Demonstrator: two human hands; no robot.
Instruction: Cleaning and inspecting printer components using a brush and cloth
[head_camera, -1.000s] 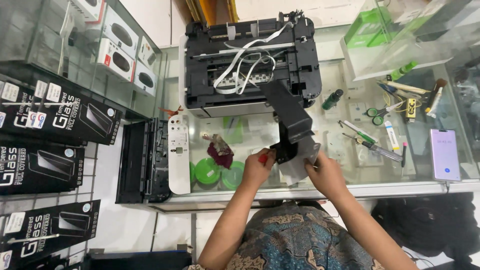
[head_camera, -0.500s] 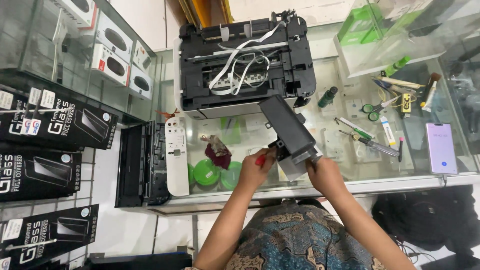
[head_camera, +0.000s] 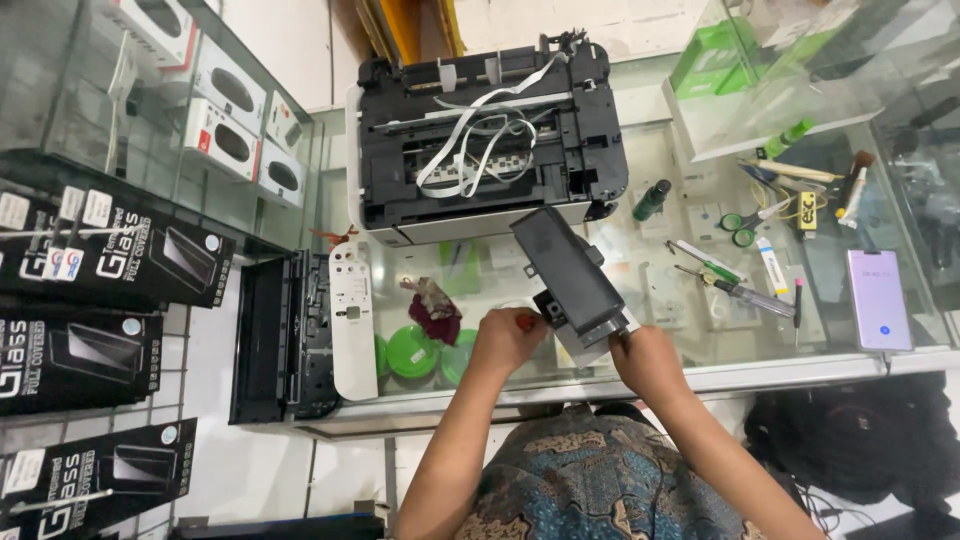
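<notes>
Black printer part (head_camera: 568, 272), long boxy module, sits tilted on the glass counter (head_camera: 800, 372) just in front of the opened printer (head_camera: 487, 135). My right hand (head_camera: 648, 362) grips its near end, fingers wrapped tight. Left hand (head_camera: 505, 340) closed round a red-handled screwdriver (head_camera: 524, 322), tip at the part's base. Phone (head_camera: 878, 299) & scissors (head_camera: 738, 229) well off to the right

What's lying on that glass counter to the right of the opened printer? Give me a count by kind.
Scissors with green handles: 1
Screwdrivers: 2
Phone: 1
Dark green bottle: 1
Brush: 1
Total: 6

Smaller bits beside them are too small to tell. The left hand and right hand hold a black printer part.
</notes>
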